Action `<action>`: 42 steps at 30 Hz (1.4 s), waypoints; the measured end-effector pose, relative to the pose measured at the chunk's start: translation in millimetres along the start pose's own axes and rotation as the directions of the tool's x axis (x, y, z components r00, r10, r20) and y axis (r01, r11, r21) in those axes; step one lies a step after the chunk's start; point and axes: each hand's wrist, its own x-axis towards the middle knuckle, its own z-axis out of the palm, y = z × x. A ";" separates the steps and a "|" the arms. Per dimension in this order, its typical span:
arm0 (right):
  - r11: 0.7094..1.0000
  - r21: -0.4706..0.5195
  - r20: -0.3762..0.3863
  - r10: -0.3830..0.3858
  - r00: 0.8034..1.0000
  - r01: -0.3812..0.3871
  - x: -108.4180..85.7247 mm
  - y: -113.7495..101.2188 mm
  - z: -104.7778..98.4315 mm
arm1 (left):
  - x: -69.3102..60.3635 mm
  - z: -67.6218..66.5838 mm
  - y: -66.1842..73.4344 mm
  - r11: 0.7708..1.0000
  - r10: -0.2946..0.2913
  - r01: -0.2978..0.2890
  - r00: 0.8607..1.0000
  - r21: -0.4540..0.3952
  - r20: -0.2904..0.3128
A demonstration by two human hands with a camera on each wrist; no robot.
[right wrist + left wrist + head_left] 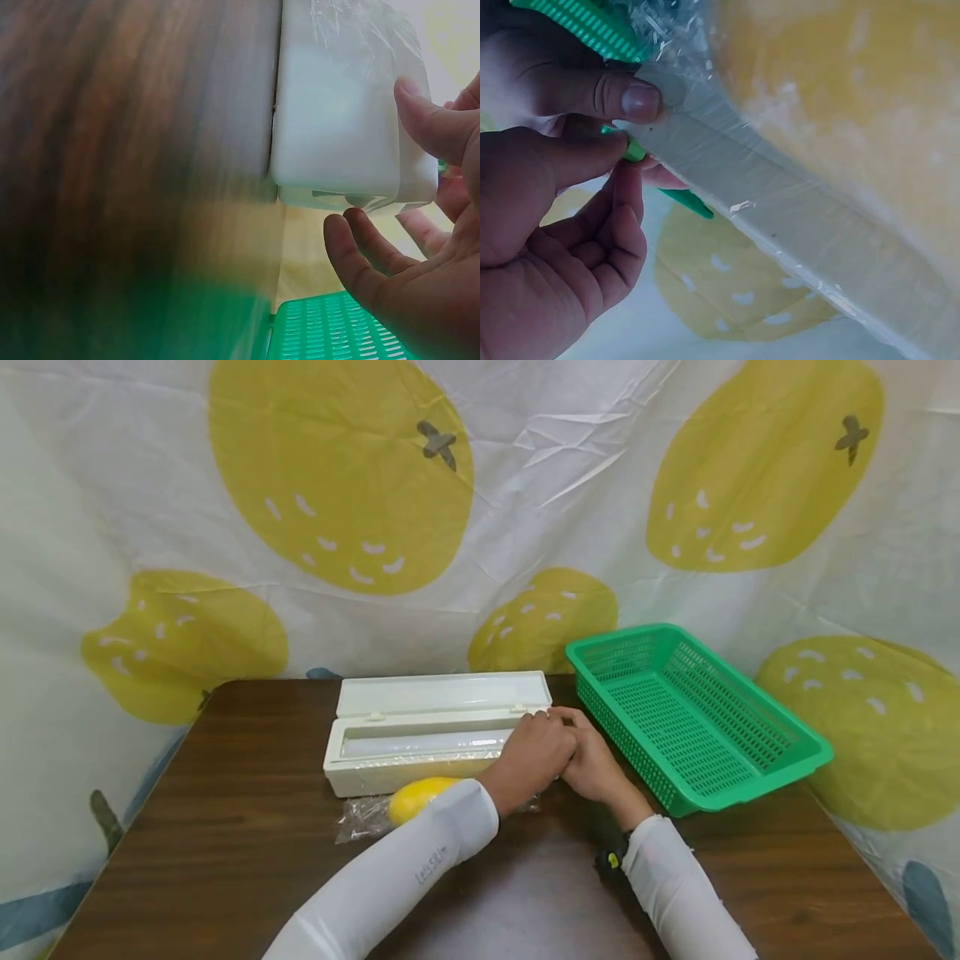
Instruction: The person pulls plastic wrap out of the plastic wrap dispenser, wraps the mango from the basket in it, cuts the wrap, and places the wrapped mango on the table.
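A white cling film dispenser [405, 777] lies with its lid [442, 695] raised and a roll of film [420, 743] inside. Both hands meet at its right end. My left hand [531, 758] pinches a small green slider [634, 149] between thumb and forefinger at the box's edge. My right hand [594, 767] grips the box corner, its thumb on the edge and its other fingers curled near the end. Clear film stretches over the box front. A yellow fruit [420, 797] lies on clear film right before the box, partly hidden by the left sleeve.
A green perforated basket [682, 743] stands to the right, close to the right hand. The brown wooden table [225, 827] ends at a fruit-print cloth [525, 527] hanging behind it. A dark band with a yellow-green mark [611, 860] is at the right wrist.
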 end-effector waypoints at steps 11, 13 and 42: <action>0.999 0.018 -0.005 0.040 0.999 -0.040 0.9 -2.3 1.0 | -1.3 -3.3 -6.3 1.000 0.009 -0.009 0.994 0.005 0.105; 0.998 0.011 0.007 0.057 0.998 -0.057 1.2 -4.0 0.5 | -2.2 -5.0 -9.4 1.000 0.004 -0.003 0.992 -0.004 0.125; 0.998 -0.020 -0.014 0.063 0.998 -0.063 -0.1 -3.7 0.6 | -31.5 -4.8 -62.9 0.970 0.097 -0.055 0.981 -0.235 0.167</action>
